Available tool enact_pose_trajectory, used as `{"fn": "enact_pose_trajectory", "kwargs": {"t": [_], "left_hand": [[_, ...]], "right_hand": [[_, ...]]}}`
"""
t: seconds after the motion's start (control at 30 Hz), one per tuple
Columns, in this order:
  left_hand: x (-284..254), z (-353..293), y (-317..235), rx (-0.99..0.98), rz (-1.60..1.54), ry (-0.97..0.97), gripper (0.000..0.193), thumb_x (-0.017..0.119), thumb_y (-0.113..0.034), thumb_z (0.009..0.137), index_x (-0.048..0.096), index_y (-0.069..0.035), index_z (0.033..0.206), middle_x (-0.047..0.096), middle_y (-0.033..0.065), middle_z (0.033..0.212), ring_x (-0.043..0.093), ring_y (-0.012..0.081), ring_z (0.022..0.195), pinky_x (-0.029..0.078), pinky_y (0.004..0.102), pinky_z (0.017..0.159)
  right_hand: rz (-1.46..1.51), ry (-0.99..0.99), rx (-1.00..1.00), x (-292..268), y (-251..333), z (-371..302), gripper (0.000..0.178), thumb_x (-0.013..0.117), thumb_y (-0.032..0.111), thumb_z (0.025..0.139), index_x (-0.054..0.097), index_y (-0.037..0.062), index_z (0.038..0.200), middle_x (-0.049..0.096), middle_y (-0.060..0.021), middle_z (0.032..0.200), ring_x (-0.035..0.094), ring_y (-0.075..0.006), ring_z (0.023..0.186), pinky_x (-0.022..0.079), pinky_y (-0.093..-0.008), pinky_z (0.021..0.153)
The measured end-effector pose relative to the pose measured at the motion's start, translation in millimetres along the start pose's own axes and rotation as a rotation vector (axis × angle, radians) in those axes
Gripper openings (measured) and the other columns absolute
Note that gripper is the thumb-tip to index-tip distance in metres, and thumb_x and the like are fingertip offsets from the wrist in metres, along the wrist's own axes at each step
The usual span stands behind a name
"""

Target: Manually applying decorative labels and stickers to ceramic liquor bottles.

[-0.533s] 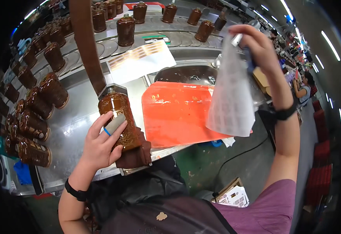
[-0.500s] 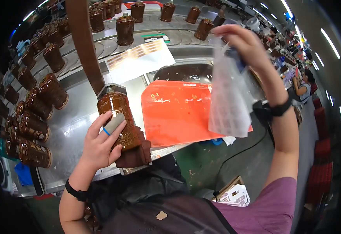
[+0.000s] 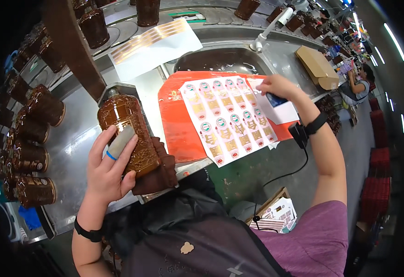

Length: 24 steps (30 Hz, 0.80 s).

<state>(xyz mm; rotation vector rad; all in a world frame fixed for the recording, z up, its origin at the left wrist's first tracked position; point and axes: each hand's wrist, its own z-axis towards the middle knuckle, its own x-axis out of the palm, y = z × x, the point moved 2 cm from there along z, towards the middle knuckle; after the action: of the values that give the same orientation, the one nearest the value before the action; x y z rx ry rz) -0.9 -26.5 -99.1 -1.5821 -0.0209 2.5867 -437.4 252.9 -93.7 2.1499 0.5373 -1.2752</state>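
Note:
A brown embossed glass bottle (image 3: 130,134) lies tilted against a holder at the left, with brown cloth (image 3: 153,173) at its base. My left hand (image 3: 109,168) lies on the bottle, fingers stretched out along its face; a grey finger cover with a blue band is on one finger. On an orange-red board (image 3: 176,134) rests a white sheet of printed labels (image 3: 229,120) in gold, pink and green. At the sheet's upper right, my right hand (image 3: 280,90) has its fingertips pinched together over white sheet material (image 3: 285,113). Something dark blue shows under its palm, only partly visible.
Several brown bottles (image 3: 36,159) stand on the metal table at the left, others along the conveyor beyond. A striped label sheet (image 3: 153,46) lies behind the board, near a sink (image 3: 218,62) with a tap (image 3: 266,34). A cardboard box (image 3: 317,67) is farther right. Another person sits beyond it.
My right hand has come down, and the raised translucent sheet no longer hangs from it. The printed label sheet now lies on the board. My left hand stays on the bottle.

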Motion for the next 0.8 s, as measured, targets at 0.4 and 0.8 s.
{"fn": "enact_pose_trajectory", "kwargs": {"t": [0.4, 0.8], "left_hand": [[1.0, -6.3, -3.2, -0.061, 0.010, 0.037, 0.067, 0.030, -0.055, 0.104, 0.062, -0.003, 0.132, 0.059, 0.0145, 0.136, 0.043, 0.0384, 0.136, 0.035, 0.0462, 0.112], [-0.3, -6.7, -6.7, -0.003, 0.015, 0.007, 0.068, 0.040, -0.060, 0.098, 0.065, -0.005, 0.129, 0.058, 0.0113, 0.137, 0.044, 0.0363, 0.134, 0.042, 0.0458, 0.108]], "right_hand": [[0.095, 0.040, 0.284, 64.9, -42.8, -129.3, 0.056, 0.067, 0.053, 0.088, 0.073, -0.0027, 0.083, 0.064, -0.0179, 0.066, 0.061, -0.0237, 0.058, 0.048, -0.0386, 0.060], [0.709, -0.603, 0.421, 140.8, -20.2, -162.6, 0.033, 0.077, 0.029, 0.087, 0.063, 0.0007, 0.078, 0.066, -0.0030, 0.068, 0.057, -0.0053, 0.059, 0.043, -0.0212, 0.054]]}}
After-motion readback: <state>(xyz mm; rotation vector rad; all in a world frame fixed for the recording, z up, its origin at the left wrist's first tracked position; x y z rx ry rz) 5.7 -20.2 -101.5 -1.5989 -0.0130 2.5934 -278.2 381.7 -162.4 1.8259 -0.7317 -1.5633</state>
